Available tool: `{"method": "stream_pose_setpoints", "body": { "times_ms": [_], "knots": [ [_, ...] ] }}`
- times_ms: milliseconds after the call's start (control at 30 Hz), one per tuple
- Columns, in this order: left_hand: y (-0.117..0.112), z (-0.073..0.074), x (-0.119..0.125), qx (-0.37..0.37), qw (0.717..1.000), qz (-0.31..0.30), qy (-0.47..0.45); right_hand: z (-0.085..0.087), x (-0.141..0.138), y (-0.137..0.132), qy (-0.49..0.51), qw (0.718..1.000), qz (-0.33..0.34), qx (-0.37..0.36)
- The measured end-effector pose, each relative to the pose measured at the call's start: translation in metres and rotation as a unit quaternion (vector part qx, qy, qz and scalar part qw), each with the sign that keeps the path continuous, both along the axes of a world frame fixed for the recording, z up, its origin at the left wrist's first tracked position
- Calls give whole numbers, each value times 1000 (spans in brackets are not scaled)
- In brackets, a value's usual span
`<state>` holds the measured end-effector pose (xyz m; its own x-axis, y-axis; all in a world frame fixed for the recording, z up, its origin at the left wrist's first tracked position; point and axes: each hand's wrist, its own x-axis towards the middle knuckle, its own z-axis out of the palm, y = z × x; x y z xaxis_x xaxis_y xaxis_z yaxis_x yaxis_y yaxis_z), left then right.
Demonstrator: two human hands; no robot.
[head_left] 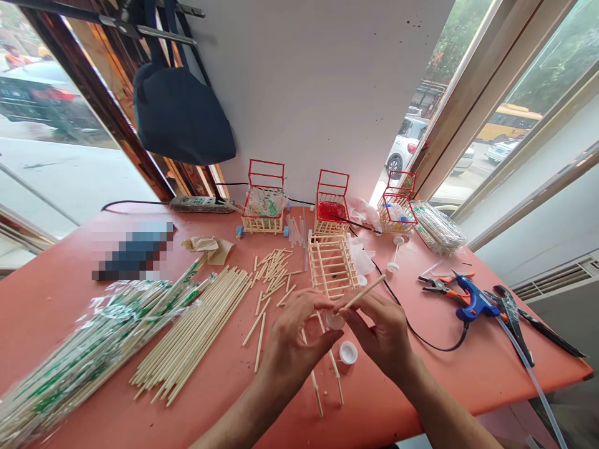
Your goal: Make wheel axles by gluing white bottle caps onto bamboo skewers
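Note:
My left hand (294, 340) and my right hand (381, 333) meet over the red table (60, 293), near its front edge. The left fingers pinch a small white bottle cap (335, 321). My right hand is closed on a short wooden stick (362, 291), whose lower end meets the cap and whose free end points up to the right. A second white cap (347, 353) lies on the table just below the hands. A few loose sticks (327, 374) lie under them. A flat wooden ladder-like frame (332, 264) rests just beyond the hands.
A bundle of bare chopsticks (196, 330) and wrapped packs (88, 355) lie at left. Three small stick carts with red frames (264, 206) stand at the back. A blue glue gun (472, 302), pliers (440, 285) and scissors (515, 312) lie at right. A dark bag (182, 115) hangs above.

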<state>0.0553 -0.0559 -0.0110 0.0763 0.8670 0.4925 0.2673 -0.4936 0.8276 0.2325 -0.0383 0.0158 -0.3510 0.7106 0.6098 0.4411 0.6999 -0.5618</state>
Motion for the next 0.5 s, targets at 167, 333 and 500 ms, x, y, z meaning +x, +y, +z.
{"method": "stream_pose_setpoints", "body": {
  "times_ms": [167, 333, 500],
  "knots": [
    [0, -1, 0, -2, 1000, -4, -3, 2, -1, -1, 6, 1000, 1, 5],
    [0, -2, 0, -9, 1000, -14, -5, 4, 0, -1, 10, 1000, 7, 10],
    [0, -2, 0, -11, 1000, -16, -6, 4, 0, -2, 5, 1000, 12, 5]
  ]
}}
